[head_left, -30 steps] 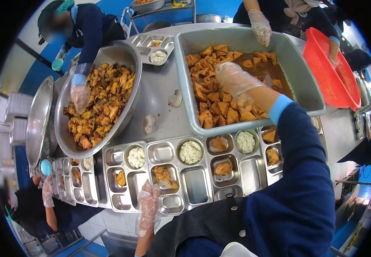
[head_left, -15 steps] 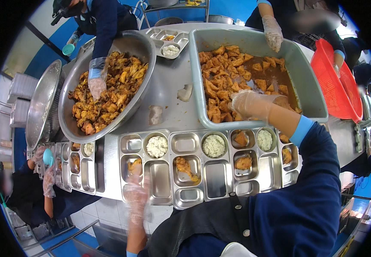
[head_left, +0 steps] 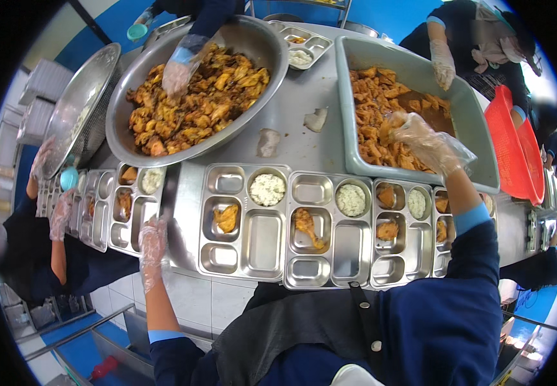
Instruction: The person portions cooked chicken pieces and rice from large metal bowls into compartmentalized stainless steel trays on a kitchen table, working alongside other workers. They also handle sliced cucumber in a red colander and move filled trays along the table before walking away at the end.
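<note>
Fingers of the left hand and right hand: cannot tell whether closed; steel table between them, tiled floor below, blue wall beyond.

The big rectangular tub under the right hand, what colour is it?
The tub is pale grey-green, best seen in the head view.

Steel meal trays mark a canteen kitchen.

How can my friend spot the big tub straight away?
Find the steel table, then look past the metal trays along its near edge. The tub is on the right, under the person's right hand. It's boxy and grey-green; the bowl left of it is round steel, the basket right of it red.
</note>
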`<state>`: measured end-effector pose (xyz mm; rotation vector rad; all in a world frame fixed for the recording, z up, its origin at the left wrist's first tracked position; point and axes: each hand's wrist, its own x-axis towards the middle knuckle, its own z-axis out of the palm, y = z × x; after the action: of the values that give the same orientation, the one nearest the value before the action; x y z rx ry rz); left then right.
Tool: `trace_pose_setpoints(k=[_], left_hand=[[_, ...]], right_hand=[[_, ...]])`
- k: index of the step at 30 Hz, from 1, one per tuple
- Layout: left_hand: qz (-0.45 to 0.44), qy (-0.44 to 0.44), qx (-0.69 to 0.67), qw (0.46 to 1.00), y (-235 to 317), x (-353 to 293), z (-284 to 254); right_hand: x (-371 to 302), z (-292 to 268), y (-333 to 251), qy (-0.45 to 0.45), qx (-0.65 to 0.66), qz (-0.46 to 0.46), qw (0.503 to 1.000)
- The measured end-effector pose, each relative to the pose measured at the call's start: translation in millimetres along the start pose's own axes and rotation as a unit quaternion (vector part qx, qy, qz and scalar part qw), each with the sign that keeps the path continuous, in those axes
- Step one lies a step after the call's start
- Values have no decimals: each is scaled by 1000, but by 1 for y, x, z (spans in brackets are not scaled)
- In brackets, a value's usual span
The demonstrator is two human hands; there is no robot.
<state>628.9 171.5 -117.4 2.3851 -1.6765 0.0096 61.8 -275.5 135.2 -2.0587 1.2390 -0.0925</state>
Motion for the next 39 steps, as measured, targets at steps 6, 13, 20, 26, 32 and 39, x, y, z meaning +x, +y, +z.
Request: trace_pose_setpoints(k=[6,13,20,26,32,39], left_hand=[[-134,-74,-183,971,105,-18,-33],[-124,-106,-260,952,161,-26,-50],[-138,-162,-257,943,161,-28,-47],[-201,-231,-271,913,177,-31,-58],[-184,-212,-260,924,179,-34,-63],[-160,-174,-286,928,175,-38,-58]], right_hand=[[-42,63,-104,-14,0,-221,975],[-28,204,-91,-24,-299,-136,944],[9,222,-170,-110,-144,-68,981],[77,307,-210,-181,-255,-152,938],[33,237,-171,-79,210,-288,931],[-12,99,-137,58,141,62,986]])
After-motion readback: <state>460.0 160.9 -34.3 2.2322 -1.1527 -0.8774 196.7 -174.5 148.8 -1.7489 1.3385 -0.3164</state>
